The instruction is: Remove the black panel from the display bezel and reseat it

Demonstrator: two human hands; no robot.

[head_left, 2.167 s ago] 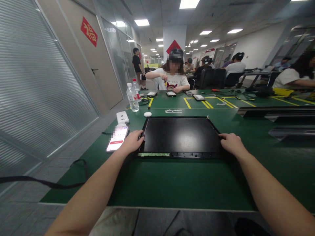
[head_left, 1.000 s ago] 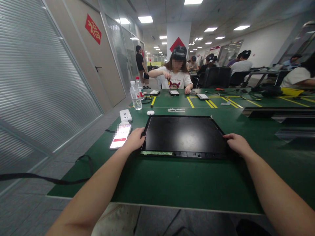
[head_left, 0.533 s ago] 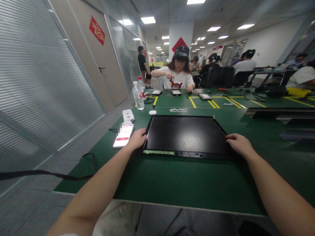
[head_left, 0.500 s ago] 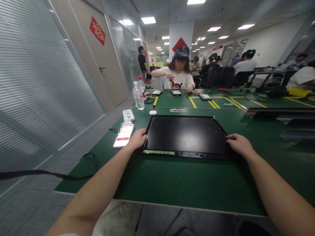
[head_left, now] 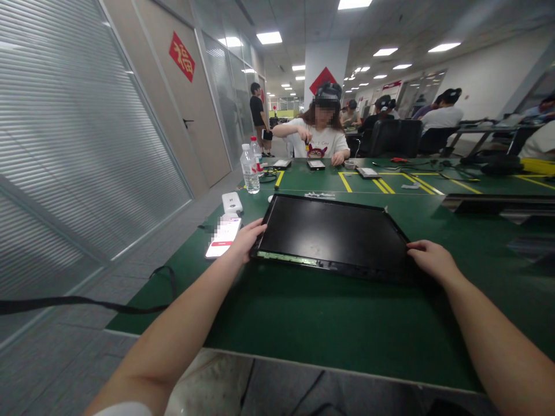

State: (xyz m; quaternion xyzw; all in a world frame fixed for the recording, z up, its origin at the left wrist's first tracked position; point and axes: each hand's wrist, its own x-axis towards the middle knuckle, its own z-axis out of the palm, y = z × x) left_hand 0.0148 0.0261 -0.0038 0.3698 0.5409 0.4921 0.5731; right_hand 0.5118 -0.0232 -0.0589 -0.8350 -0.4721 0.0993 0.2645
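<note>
A black flat display panel (head_left: 329, 234) rests on the green table (head_left: 312, 323), its left side raised off the surface and tilted. My left hand (head_left: 247, 240) grips the panel's left edge near the front corner, fingers curled around it. My right hand (head_left: 431, 261) holds the panel's right edge near the front right corner, thumb on top. A thin strip of circuit board shows along the panel's near edge.
A lit phone (head_left: 223, 238) and a white charger (head_left: 232, 202) lie left of the panel, with water bottles (head_left: 250, 169) behind. A black cable (head_left: 87, 301) hangs off the left. Dark metal frames (head_left: 498, 203) lie at right. A seated person (head_left: 318, 138) works across the table.
The panel's left side has lifted off the table and tilted; both hands stay on its edges. The camera has shifted slightly, so everything appears moved right.
</note>
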